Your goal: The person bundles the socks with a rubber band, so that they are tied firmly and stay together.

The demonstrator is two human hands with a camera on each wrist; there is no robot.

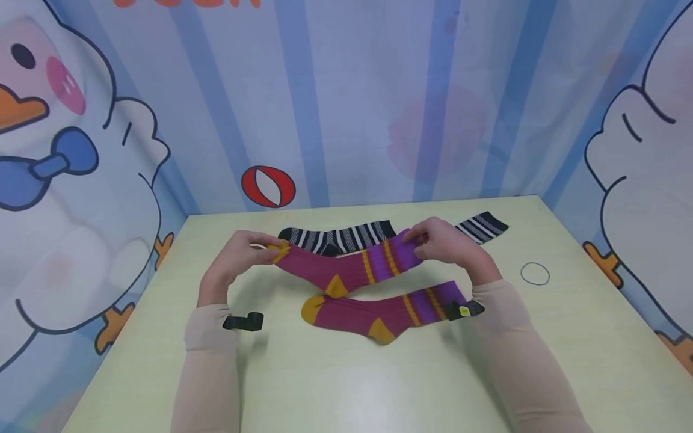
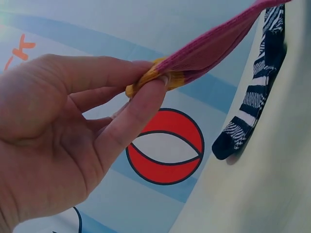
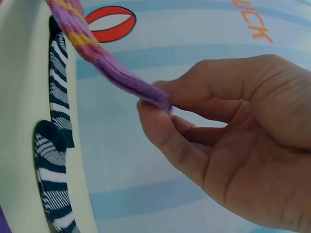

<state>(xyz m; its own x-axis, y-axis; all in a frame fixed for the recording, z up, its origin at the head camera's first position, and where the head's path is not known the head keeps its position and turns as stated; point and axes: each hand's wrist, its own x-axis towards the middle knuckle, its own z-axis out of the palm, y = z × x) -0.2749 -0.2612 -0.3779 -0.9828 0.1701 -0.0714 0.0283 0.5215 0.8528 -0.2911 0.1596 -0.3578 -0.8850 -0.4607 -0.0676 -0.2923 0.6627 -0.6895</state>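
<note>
- The left hand [image 1: 243, 255] pinches the mustard toe of a burgundy crew sock [image 1: 314, 266] between thumb and fingers; from where I stand, the grip looks light.
- The right hand [image 1: 441, 240] pinches the same sock at its purple cuff, so it hangs stretched between the two hands, raised off the pale table [image 1: 379, 385], its mustard heel drooping toward the near side.
- Its match, a second burgundy sock [image 1: 352, 316], lies flat on the tabletop nearer the person, toe to the left, its cuff partly hidden behind the black strap on the right wrist [image 1: 464, 310]. The raised heel appears just over its toe; whether they touch I can't tell.
- Behind them lies a black-and-white striped sock [image 1: 346, 237], toe to the left, with another striped sock [image 1: 484, 227] at its right. From the right wrist, the second one's dark toe seems to overlap the first one's cuff.
- As I judge it, the burgundy pair has been told apart from the striped pair, and one burgundy sock is laid out straight.
- The lifted one looks mid-handling: held straight, but not yet set down on or beside its mate.
- Neither pair is rolled or bound, and both striped socks are out of the hands.
- A thin dark ring [image 1: 535, 263] sits on the right of the table, untouched.
</note>
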